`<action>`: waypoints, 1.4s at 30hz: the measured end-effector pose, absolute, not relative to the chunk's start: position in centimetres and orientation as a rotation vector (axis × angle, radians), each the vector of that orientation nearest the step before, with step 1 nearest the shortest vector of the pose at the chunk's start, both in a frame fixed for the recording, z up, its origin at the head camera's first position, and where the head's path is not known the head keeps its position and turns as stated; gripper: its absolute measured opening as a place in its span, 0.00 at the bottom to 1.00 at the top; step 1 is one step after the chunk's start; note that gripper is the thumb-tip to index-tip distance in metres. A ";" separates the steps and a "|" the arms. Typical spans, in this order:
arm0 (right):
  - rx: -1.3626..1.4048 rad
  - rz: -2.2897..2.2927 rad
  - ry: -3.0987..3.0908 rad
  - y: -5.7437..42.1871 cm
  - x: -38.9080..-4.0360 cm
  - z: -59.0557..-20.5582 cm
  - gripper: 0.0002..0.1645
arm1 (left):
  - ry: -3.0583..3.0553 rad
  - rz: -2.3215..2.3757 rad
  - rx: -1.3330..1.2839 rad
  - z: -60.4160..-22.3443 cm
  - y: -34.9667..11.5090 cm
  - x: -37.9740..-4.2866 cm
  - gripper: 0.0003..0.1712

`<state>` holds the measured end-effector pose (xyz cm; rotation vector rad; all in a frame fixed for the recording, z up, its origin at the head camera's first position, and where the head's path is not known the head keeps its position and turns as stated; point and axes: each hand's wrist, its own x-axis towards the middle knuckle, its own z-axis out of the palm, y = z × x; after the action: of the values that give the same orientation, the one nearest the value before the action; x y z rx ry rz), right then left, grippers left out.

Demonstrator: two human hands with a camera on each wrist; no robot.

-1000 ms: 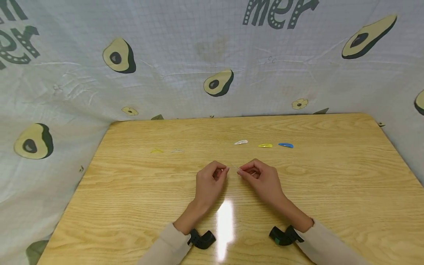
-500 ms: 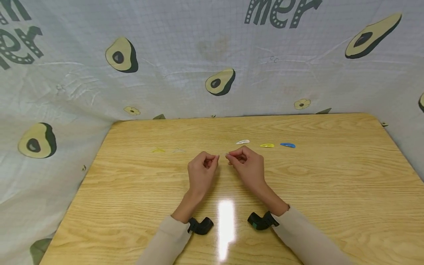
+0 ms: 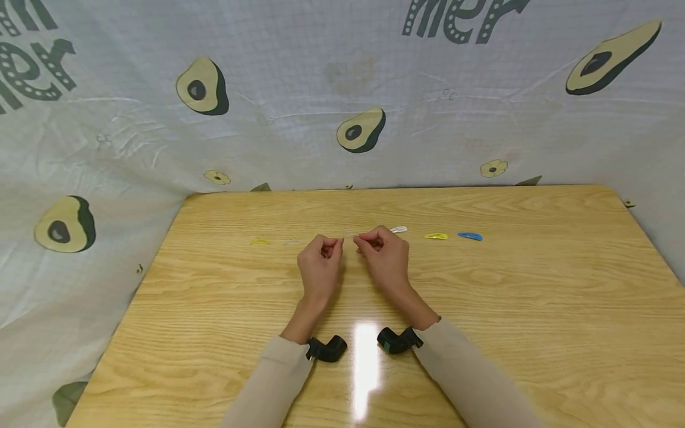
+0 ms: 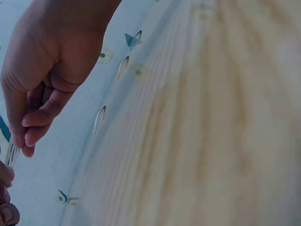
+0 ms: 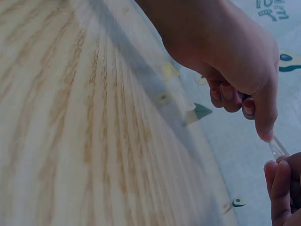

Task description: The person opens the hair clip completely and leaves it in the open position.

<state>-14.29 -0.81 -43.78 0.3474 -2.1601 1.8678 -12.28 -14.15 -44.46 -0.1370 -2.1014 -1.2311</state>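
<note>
A small whitish snap hair clip (image 4: 12, 153) spans the gap between my two hands, raised above the table. My left hand (image 3: 320, 264) pinches one end between thumb and fingertips. The other end is pinched by my right hand (image 3: 386, 258), seen large in the left wrist view. Left of the hands lie a thin yellow clip (image 3: 260, 241) and a pale clip (image 3: 291, 242), which look splayed. To the right are a white clip (image 3: 399, 229), partly hidden behind my right hand, a yellow clip (image 3: 436, 236) and a blue clip (image 3: 470, 236).
The wooden table (image 3: 508, 309) has a bright light reflection in front of the hands. A pale cloth (image 3: 289, 71) printed with avocados hangs behind the table and along its sides. A black camera sits on each wrist.
Both hands have moved forward and left over the table, keeping the hair clip between them. My right hand now covers part of the white clip on the table.
</note>
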 end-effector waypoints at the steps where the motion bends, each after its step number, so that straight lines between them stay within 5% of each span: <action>1: 0.332 1.865 -2.168 -1.1 -14.4 -43.9 0.05 | -2.098 -1.229 -0.116 -44.5 -14.2 -12.4 0.06; 42: 0.167 1.309 -2.665 -4.5 -17.0 -45.9 0.05 | -2.381 -0.932 0.294 -46.3 -16.4 -14.1 0.04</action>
<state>-17.00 -4.51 -45.86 0.1671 -2.6652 1.3086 -14.11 -16.39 -46.31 0.2936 -2.3810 -0.9316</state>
